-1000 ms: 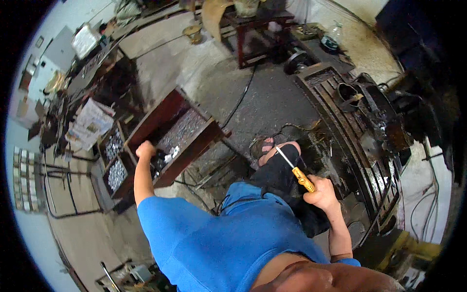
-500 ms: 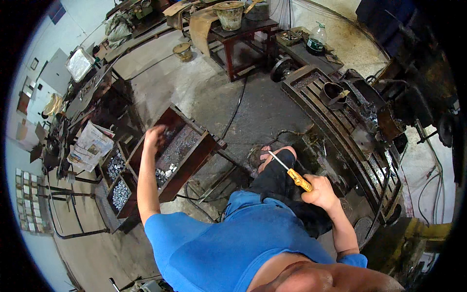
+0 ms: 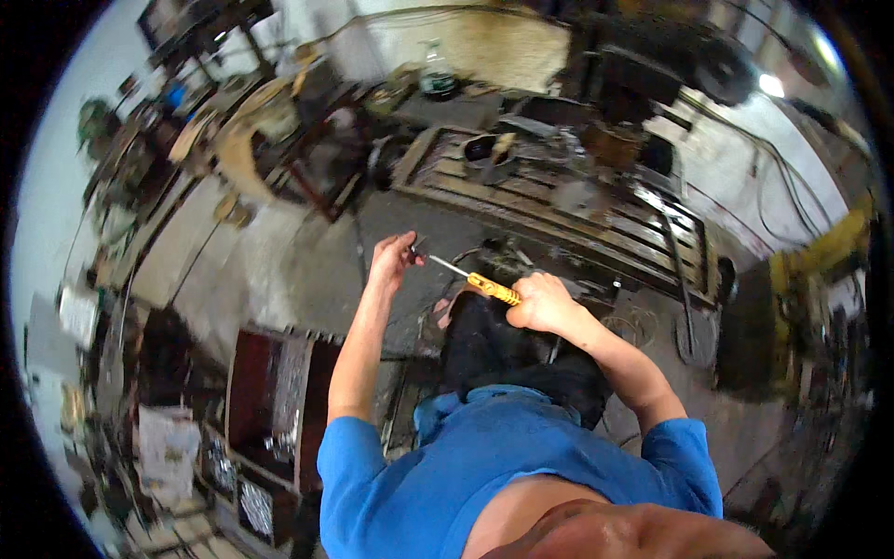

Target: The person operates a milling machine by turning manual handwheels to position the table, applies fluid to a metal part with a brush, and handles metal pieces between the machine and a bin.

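My right hand (image 3: 543,303) is closed around the yellow handle of a screwdriver (image 3: 495,289), whose thin metal shaft points left and away from me. Just off the shaft's tip, my left hand (image 3: 395,261) is raised with its fingers pinched together. Between them shows a small dark piece (image 3: 416,252), too blurred to name. Tip and piece lie very close; whether they touch I cannot tell. Below and left of that hand stands a dark wooden box (image 3: 319,391) with small metal parts (image 3: 279,444) inside.
A slotted metal machine table (image 3: 549,210) stretches across ahead, with a round pot (image 3: 489,158) on it. Behind it stands a plastic bottle (image 3: 436,74). Smaller bins of metal parts (image 3: 256,506) and a newspaper (image 3: 168,454) lie at lower left. A bucket (image 3: 233,211) sits on the floor.
The view has swung to the right. My left hand has left the wooden box and come up by the screwdriver's tip with a small dark piece. My right hand keeps the screwdriver.
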A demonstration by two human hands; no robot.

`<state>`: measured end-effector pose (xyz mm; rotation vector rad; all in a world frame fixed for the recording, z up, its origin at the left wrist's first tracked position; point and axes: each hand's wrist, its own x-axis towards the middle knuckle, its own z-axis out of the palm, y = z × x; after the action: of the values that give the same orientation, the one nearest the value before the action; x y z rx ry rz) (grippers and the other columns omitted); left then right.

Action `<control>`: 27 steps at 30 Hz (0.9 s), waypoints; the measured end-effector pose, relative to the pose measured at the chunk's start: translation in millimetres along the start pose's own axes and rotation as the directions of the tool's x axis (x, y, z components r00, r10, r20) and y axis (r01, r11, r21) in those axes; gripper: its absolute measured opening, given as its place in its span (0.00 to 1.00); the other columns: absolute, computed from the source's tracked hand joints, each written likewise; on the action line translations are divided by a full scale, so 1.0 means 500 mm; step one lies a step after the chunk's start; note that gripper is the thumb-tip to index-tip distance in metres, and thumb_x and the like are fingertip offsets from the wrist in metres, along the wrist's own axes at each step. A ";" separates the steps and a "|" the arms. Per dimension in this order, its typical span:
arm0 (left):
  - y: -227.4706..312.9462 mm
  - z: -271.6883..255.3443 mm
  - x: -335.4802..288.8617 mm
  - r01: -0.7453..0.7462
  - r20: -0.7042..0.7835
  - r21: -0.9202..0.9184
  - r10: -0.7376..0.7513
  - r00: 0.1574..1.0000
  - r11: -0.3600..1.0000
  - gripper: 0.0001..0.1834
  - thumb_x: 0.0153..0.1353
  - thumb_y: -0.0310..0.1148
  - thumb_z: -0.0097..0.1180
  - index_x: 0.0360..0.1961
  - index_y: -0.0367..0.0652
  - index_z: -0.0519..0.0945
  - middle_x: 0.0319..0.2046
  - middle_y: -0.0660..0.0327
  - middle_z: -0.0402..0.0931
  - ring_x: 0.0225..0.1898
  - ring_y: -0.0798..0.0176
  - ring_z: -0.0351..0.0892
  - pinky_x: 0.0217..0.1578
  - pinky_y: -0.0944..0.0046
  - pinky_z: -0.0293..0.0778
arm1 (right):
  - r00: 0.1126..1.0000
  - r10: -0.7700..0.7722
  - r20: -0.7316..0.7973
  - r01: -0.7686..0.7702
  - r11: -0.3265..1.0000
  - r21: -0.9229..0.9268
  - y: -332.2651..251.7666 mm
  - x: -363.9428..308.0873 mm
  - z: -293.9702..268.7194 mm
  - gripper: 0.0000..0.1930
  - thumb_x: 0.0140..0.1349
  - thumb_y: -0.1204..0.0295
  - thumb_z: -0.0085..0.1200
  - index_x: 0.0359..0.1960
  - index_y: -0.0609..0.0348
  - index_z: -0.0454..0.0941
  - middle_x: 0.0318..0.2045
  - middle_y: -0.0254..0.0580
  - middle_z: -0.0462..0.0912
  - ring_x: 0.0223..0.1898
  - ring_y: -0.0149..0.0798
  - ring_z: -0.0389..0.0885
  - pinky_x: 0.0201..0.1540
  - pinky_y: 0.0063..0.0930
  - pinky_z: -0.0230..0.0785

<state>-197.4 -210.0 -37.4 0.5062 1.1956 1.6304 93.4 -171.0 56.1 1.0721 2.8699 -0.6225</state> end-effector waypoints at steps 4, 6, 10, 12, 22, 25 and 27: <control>-0.036 0.129 0.061 0.057 0.180 0.070 -0.069 0.981 0.996 0.09 0.54 0.28 0.52 0.31 0.30 0.73 0.23 0.56 0.73 0.19 0.63 0.74 0.18 0.67 0.70 | 0.996 0.065 -0.066 -0.067 0.998 -0.017 0.081 -0.052 -0.031 0.16 0.30 0.64 0.50 0.20 0.65 0.77 0.23 0.59 0.76 0.29 0.56 0.77 0.33 0.40 0.70; -0.032 0.206 0.088 0.068 0.245 0.153 -0.104 0.964 0.986 0.11 0.54 0.29 0.53 0.32 0.29 0.73 0.24 0.57 0.74 0.19 0.64 0.74 0.18 0.68 0.69 | 0.983 0.171 0.074 -0.169 0.985 -0.027 0.117 -0.082 -0.081 0.18 0.32 0.63 0.50 0.23 0.64 0.77 0.23 0.58 0.77 0.28 0.55 0.77 0.33 0.40 0.70; -0.035 0.389 0.131 -0.190 0.366 0.517 -0.015 0.931 0.835 0.10 0.50 0.33 0.57 0.23 0.34 0.76 0.19 0.60 0.74 0.18 0.68 0.73 0.18 0.68 0.69 | 0.925 0.361 -0.117 -0.322 0.910 0.262 0.249 -0.154 -0.149 0.14 0.36 0.68 0.48 0.25 0.64 0.76 0.20 0.47 0.78 0.24 0.44 0.77 0.30 0.33 0.70; -0.049 0.466 0.168 -0.520 0.511 0.666 0.181 0.840 0.534 0.11 0.47 0.36 0.57 0.22 0.37 0.77 0.16 0.57 0.74 0.20 0.62 0.76 0.21 0.61 0.71 | 0.882 0.266 -0.389 0.041 0.779 0.626 0.320 -0.175 -0.162 0.15 0.37 0.74 0.45 0.30 0.63 0.77 0.19 0.33 0.76 0.21 0.30 0.72 0.26 0.26 0.65; -0.107 0.597 0.220 -0.623 0.646 0.762 0.143 0.750 -0.177 0.14 0.42 0.40 0.57 0.30 0.45 0.76 0.31 0.53 0.76 0.36 0.51 0.75 0.35 0.53 0.70 | 0.839 0.475 -0.266 -0.118 0.635 0.763 0.496 -0.158 0.014 0.15 0.39 0.77 0.48 0.31 0.68 0.79 0.23 0.34 0.79 0.25 0.26 0.73 0.30 0.22 0.65; -0.093 0.579 0.220 -0.683 0.705 0.706 0.092 0.703 -0.190 0.17 0.42 0.38 0.56 0.36 0.47 0.76 0.30 0.54 0.76 0.36 0.50 0.75 0.37 0.53 0.70 | 0.680 0.612 -0.404 -0.352 0.755 0.553 0.476 -0.151 0.061 0.15 0.34 0.69 0.51 0.27 0.61 0.80 0.17 0.57 0.74 0.22 0.50 0.76 0.29 0.35 0.67; -0.098 0.575 0.229 -0.702 0.738 0.669 0.104 0.667 -0.244 0.16 0.43 0.36 0.56 0.36 0.47 0.76 0.30 0.54 0.76 0.37 0.50 0.75 0.37 0.53 0.70 | 0.653 0.654 -0.382 -0.489 0.749 0.447 0.480 -0.151 0.081 0.16 0.34 0.67 0.53 0.27 0.62 0.80 0.21 0.59 0.75 0.28 0.56 0.76 0.36 0.39 0.68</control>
<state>5.0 23.4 16.0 2.4739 1.8206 0.5352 298.0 -68.7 -56.5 2.4218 2.5332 -0.8350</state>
